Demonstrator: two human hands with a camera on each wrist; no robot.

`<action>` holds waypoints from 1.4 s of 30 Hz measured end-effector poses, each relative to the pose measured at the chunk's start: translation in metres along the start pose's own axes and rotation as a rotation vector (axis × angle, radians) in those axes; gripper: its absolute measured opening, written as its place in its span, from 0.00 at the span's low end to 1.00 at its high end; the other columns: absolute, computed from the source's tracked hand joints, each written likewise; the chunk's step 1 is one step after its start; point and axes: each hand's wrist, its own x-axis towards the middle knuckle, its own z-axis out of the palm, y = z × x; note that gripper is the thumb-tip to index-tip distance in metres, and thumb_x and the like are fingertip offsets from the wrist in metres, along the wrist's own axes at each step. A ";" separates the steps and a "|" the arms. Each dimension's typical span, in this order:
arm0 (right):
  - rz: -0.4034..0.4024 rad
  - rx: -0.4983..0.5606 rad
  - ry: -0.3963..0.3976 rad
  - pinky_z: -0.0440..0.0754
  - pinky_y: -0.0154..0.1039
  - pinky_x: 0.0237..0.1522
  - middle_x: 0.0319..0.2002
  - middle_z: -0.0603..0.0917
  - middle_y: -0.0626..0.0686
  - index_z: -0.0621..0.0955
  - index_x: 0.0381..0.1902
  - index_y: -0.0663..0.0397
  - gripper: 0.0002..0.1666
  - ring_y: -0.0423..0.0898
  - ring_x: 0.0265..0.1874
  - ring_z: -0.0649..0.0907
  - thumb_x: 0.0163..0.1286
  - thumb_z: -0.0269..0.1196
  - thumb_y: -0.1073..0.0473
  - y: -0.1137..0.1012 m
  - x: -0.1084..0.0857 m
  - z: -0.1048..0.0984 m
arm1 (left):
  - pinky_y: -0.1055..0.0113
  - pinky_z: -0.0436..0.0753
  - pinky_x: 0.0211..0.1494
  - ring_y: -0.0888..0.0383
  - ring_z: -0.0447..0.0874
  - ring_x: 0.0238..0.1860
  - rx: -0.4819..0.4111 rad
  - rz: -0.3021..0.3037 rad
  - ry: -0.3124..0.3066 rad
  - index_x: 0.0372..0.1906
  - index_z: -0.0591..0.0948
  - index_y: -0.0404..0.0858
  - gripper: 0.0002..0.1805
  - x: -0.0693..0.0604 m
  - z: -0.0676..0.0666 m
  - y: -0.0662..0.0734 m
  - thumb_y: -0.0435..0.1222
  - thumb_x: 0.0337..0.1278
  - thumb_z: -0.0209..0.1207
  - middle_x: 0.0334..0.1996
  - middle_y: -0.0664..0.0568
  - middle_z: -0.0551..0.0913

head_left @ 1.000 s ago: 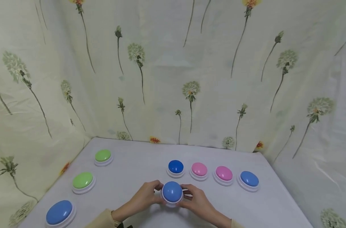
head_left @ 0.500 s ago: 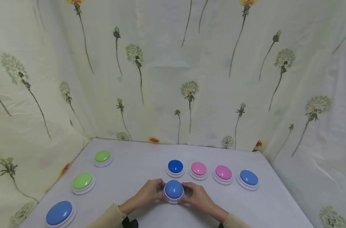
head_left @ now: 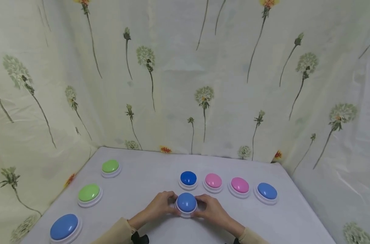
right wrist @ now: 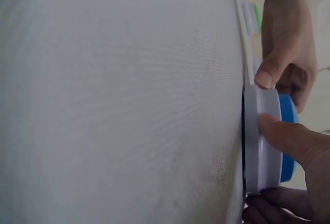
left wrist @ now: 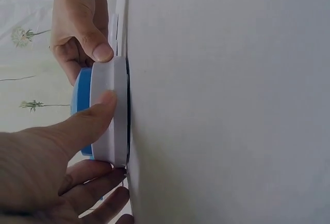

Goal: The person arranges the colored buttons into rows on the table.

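Observation:
A round button with a light blue dome (head_left: 186, 202) and a white base stands at the front middle of the white table, dome upward. My left hand (head_left: 160, 206) grips its base from the left, and my right hand (head_left: 211, 210) grips it from the right. In the left wrist view the left thumb presses on the side of the white base (left wrist: 107, 141), which sits against the tabletop. The right wrist view shows the right thumb on the same base (right wrist: 262, 162), fingers partly hidden behind it.
Behind the hands stand a dark blue button (head_left: 188, 178), two pink buttons (head_left: 213, 181) (head_left: 240, 185) and a light blue button (head_left: 267, 191). On the left are two green buttons (head_left: 110, 166) (head_left: 88, 192) and a large blue button (head_left: 64, 227). Floral cloth (head_left: 172, 88) surrounds the table (head_left: 148, 169).
Since a second ago, both hands have moved the held button slightly away from me and a little right. Over the last half second they have barely moved.

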 end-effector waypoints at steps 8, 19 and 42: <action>0.011 -0.004 -0.048 0.78 0.47 0.57 0.49 0.84 0.51 0.80 0.56 0.58 0.42 0.48 0.51 0.82 0.45 0.76 0.42 -0.001 -0.003 -0.002 | 0.51 0.75 0.62 0.49 0.79 0.55 -0.022 -0.049 -0.061 0.54 0.77 0.35 0.37 -0.004 0.001 0.000 0.46 0.34 0.76 0.50 0.47 0.82; 0.049 0.173 -0.118 0.78 0.49 0.57 0.64 0.74 0.61 0.68 0.68 0.60 0.52 0.58 0.60 0.77 0.51 0.73 0.40 -0.004 -0.004 -0.009 | 0.44 0.73 0.63 0.43 0.75 0.60 -0.178 -0.127 -0.092 0.66 0.67 0.35 0.48 -0.011 -0.012 0.000 0.49 0.39 0.75 0.57 0.42 0.78; 0.004 0.260 -0.126 0.81 0.48 0.54 0.63 0.77 0.47 0.71 0.67 0.36 0.41 0.51 0.57 0.79 0.57 0.71 0.44 -0.065 -0.011 -0.008 | 0.48 0.77 0.61 0.46 0.74 0.62 -0.331 -0.034 -0.120 0.60 0.77 0.51 0.30 -0.055 -0.057 0.013 0.47 0.49 0.70 0.61 0.48 0.78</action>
